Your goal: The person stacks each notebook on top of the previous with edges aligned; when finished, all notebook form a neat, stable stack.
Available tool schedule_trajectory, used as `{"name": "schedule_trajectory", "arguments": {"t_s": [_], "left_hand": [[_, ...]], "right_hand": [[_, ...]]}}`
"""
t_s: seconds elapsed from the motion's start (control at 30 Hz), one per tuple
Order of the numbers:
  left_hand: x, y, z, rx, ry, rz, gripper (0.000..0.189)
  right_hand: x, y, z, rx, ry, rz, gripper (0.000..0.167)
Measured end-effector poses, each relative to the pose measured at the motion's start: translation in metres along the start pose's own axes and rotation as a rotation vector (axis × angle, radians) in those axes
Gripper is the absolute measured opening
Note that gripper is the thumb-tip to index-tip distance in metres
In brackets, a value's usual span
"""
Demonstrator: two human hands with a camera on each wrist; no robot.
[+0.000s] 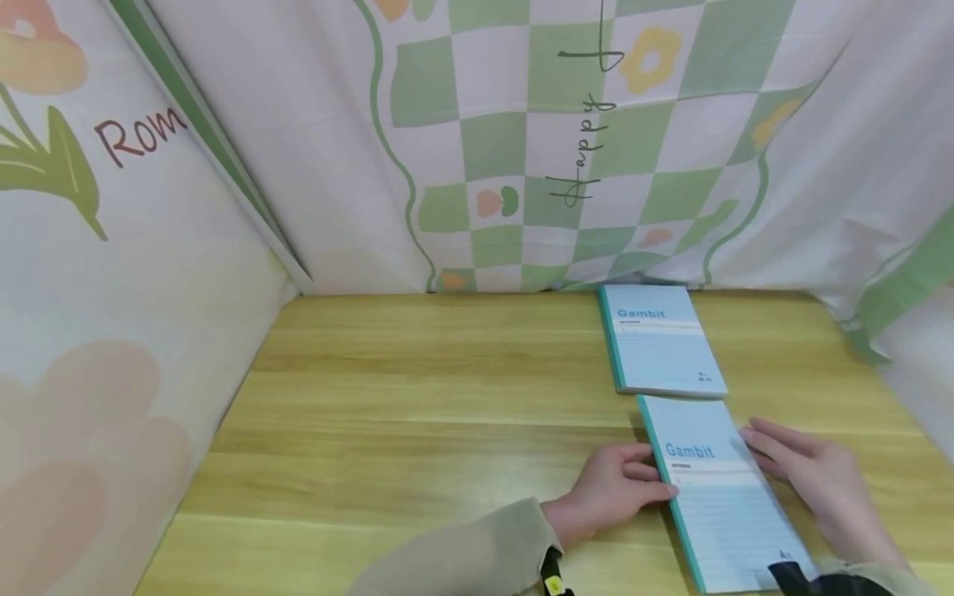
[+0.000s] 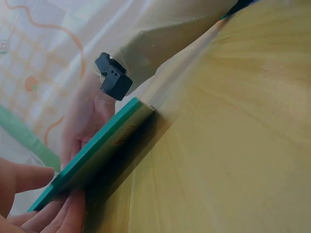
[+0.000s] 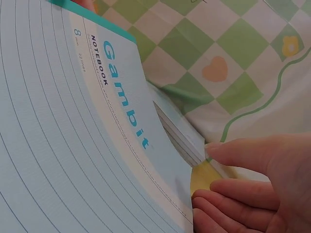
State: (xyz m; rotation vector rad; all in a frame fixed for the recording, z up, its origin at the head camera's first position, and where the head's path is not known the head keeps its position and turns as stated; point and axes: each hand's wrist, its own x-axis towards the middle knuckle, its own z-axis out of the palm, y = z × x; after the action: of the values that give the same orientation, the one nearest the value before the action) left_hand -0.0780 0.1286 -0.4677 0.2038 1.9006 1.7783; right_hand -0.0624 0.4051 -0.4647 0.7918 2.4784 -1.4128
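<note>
A light blue "Gambit" notebook (image 1: 726, 513) with a teal spine is at the front right of the table. Along its spine, my left hand (image 1: 614, 488) pinches it, thumb on the cover and fingers underneath. The left wrist view shows the notebook (image 2: 92, 150) held up off the wood on that side, with a shadow below. At the opposite edge is my right hand (image 1: 827, 488), its fingertips right at the page edge. In the right wrist view that thumb stands apart from the notebook (image 3: 58, 116). A second matching notebook (image 1: 663, 348) lies just beyond, against the back curtain.
The wooden table (image 1: 417, 397) ends at a printed checkered curtain (image 1: 492, 149) behind and a floral cloth wall (image 1: 112, 273) on the left. White cloth with a green band (image 1: 909, 281) hangs at the right. A black wrist strap (image 1: 551, 571) sits on the left sleeve.
</note>
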Motion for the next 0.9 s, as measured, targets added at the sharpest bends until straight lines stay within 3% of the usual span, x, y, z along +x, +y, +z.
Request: {"name": "schedule_trajectory", "arguments": {"t_s": [0.4,0.67,0.9], "left_hand": [[0.004,0.006,0.000,-0.020,0.041,0.003,0.043],[0.011,0.007,-0.008,-0.032,0.106,0.010,0.044],[0.024,0.006,-0.018,-0.145,0.155,0.039,0.043]], "right_hand": [[0.001,0.001,-0.005,-0.034,-0.039,0.004,0.102],[-0.002,0.001,-0.008,-0.039,-0.087,-0.068,0.098],[-0.008,-0.003,-0.003,-0.012,-0.157,-0.117,0.089]]}}
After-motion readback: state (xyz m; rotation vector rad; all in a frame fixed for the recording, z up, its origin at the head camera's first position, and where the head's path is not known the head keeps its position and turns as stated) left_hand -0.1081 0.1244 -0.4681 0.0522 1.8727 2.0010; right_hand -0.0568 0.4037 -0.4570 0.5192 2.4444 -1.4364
